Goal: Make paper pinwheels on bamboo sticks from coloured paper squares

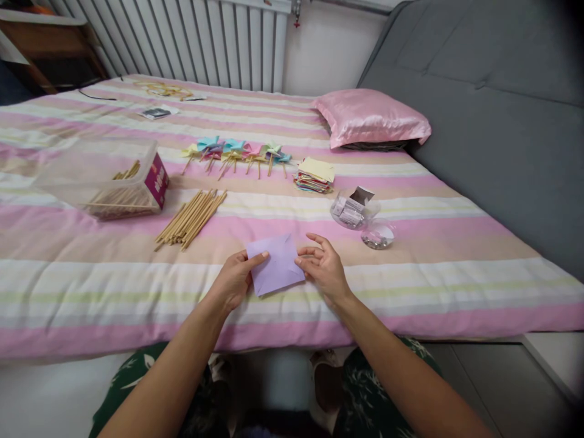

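A square of purple paper, with slits running in from its corners, is held just above the front of the bed. My left hand pinches its left edge, thumb on top and fingers underneath. At the right edge, my right hand has thumb and fingers against the paper, with the upper fingers lifted away. Beyond the hands lie a bundle of thin wooden sticks, a stack of coloured paper squares and several finished paper pinwheels on sticks.
A clear plastic box holding more sticks lies on the left. To the right are a clear dish with a small opened carton and a round clear container of small metal pieces. A pink pillow rests near the grey headboard.
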The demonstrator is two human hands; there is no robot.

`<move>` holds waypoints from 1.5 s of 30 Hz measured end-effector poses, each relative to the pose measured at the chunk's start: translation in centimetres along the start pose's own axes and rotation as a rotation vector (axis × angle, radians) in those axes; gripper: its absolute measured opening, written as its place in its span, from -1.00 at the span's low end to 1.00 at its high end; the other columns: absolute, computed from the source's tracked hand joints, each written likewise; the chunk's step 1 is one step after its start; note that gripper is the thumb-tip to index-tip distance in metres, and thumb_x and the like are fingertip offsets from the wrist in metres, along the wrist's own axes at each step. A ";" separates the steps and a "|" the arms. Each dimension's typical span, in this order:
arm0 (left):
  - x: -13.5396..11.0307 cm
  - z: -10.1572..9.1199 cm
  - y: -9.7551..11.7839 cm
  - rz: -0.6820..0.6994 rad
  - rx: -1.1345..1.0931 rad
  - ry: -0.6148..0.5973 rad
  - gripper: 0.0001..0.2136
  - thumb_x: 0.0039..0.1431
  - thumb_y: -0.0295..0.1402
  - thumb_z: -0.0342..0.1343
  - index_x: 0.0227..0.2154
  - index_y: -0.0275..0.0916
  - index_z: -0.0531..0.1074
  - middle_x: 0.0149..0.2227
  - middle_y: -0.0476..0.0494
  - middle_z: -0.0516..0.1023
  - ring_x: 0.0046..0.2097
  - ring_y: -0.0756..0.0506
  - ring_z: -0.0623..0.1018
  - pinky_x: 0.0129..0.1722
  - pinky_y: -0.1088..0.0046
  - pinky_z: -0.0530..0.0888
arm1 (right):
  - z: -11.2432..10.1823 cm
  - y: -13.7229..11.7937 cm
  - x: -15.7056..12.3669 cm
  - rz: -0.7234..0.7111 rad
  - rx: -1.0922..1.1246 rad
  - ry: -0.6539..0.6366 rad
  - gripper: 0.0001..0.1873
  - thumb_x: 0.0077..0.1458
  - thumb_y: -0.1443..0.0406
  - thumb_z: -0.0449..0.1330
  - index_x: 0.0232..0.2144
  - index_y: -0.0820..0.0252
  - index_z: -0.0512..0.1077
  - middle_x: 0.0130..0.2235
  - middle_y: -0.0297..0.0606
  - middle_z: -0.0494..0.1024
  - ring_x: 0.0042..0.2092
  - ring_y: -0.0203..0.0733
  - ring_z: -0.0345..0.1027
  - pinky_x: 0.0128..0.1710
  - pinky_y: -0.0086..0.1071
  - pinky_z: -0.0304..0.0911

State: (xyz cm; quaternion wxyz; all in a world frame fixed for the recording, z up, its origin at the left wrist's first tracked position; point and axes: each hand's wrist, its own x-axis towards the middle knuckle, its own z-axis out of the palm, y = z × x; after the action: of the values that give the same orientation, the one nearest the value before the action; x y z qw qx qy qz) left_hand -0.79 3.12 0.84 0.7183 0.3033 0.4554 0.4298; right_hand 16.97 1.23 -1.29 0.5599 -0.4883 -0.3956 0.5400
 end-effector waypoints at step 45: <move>-1.2 -0.3 -0.1 -0.081 0.277 -0.120 -0.72 -0.13 -0.21 0.29 -0.41 -0.33 0.54 -0.45 -0.18 0.60 -0.50 -0.05 0.50 -0.51 0.49 0.38 | -1.4 -1.9 -0.3 -0.018 -0.339 -0.540 -0.78 -0.09 0.15 0.30 -0.51 0.20 0.51 -0.44 -0.29 0.55 -0.38 -0.27 0.41 -0.35 -0.41 0.33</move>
State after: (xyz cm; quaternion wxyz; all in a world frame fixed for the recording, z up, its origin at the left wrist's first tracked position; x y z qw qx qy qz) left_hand -1.31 2.00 1.07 0.7123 0.4058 0.4785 0.3146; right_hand 18.70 0.84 0.32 0.3501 -0.4100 -0.6188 0.5713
